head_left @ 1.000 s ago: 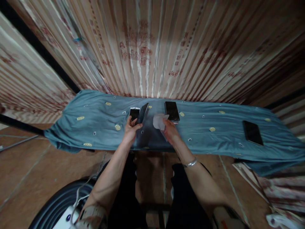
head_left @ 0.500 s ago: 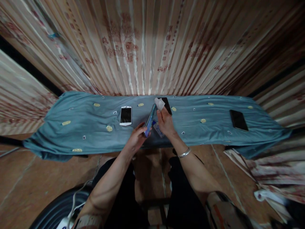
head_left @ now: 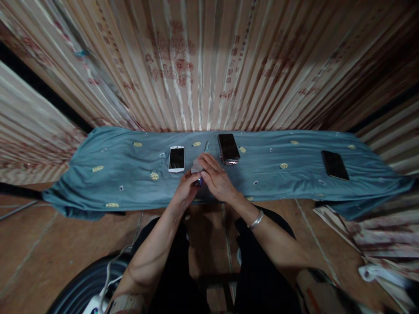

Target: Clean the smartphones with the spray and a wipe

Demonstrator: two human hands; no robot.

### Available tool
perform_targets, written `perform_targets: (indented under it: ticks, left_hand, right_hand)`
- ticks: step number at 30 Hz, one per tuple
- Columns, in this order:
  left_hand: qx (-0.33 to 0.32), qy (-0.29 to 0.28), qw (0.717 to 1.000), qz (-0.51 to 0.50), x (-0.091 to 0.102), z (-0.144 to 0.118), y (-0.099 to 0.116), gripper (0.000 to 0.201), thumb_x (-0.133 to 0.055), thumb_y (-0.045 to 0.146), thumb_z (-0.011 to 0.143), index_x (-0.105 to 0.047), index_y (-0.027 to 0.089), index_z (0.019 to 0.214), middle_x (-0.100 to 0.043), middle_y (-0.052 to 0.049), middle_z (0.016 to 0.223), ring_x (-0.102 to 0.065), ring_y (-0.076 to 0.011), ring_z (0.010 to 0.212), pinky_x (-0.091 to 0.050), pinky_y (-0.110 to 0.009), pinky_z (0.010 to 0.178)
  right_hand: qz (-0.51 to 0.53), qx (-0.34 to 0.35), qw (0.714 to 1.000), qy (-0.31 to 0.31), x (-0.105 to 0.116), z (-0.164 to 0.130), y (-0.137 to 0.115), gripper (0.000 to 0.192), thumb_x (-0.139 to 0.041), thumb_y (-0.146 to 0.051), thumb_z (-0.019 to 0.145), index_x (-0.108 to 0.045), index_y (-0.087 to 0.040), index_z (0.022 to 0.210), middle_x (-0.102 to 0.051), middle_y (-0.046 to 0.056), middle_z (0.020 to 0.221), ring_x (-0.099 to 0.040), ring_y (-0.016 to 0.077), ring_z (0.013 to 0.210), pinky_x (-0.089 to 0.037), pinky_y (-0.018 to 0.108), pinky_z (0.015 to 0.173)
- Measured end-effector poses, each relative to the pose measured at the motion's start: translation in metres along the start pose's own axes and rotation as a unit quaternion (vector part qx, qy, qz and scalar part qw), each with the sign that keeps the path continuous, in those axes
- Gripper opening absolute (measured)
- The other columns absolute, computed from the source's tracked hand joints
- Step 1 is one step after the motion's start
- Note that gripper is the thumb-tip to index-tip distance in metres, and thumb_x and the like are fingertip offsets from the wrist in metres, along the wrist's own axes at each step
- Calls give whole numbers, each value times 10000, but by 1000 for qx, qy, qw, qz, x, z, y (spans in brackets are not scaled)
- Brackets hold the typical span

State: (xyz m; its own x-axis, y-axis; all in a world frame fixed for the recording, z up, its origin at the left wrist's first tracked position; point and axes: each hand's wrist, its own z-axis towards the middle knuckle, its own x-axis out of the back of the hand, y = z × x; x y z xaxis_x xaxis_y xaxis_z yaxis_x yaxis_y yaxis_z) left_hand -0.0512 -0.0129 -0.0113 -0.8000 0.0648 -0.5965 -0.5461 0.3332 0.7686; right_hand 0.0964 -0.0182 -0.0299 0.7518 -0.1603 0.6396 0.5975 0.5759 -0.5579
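Note:
My left hand (head_left: 186,188) is closed around the lower part of a slim smartphone (head_left: 207,146), held on edge above the cloth; a bluish-purple side shows by the thumb. My right hand (head_left: 216,178) presses a crumpled white tissue (head_left: 197,165) against the phone and covers most of it. Just beyond the right hand lies a stack of dark phones (head_left: 229,147). To the left, a white phone (head_left: 176,159) with a black screen rests flat on the cloth.
A teal patterned cloth (head_left: 262,174) covers the long, narrow table. One black phone or wallet-like item (head_left: 335,165) lies at its right end. Pleated curtains (head_left: 203,65) hang behind. A black round tub (head_left: 85,283) and a white power strip (head_left: 98,303) are at lower left.
My right hand has moved left and toward me, bringing the tissue onto the phone. The phone stack is uncovered; a small blue-capped clear item is now hidden.

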Motion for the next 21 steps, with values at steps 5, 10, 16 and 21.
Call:
perform_targets:
  ticks: [5, 10, 16, 21]
  left_hand:
    - [-20, 15, 1000, -6, -1, 1, -2, 353, -887, 193, 545, -723, 157, 855, -739, 16, 798, -632, -115, 740, -466, -240, 714]
    - [33, 50, 998, -18, -5, -2, -7, 598, -910, 149, 500, -680, 181, 1052, -773, 8, 872, -676, -128, 777, -485, -273, 762]
    - [47, 35, 998, 21, -1, -2, -17, 787, -915, 176, 539, -628, 170, 1272, -772, -24, 918, -710, -186, 908, -467, -346, 914]
    - [-5, 24, 998, 52, 3, 2, -24, 854, -939, 174, 489, -637, 194, 1288, -781, -73, 1091, -691, -270, 1162, -438, -433, 1089]
  right_hand:
    - [-3, -9, 1000, -11, 4, -3, 1, 531, -356, -408, 1106, -459, -257, 1605, -477, 63, 1659, -334, 214, 1602, -291, 485, 1342]
    - [-33, -32, 999, 22, 16, 2, 18, 560, -328, -447, 1107, -460, -222, 1602, -474, 92, 1657, -329, 225, 1604, -277, 491, 1345]
    - [-27, -63, 996, 55, 21, 6, 32, 589, -305, -490, 1103, -399, -244, 1630, -409, 77, 1698, -297, 227, 1617, -233, 508, 1353]
    - [16, -101, 991, 88, 20, 9, 39, 638, -293, -550, 1092, -349, -243, 1648, -361, 79, 1723, -264, 220, 1628, -194, 501, 1355]
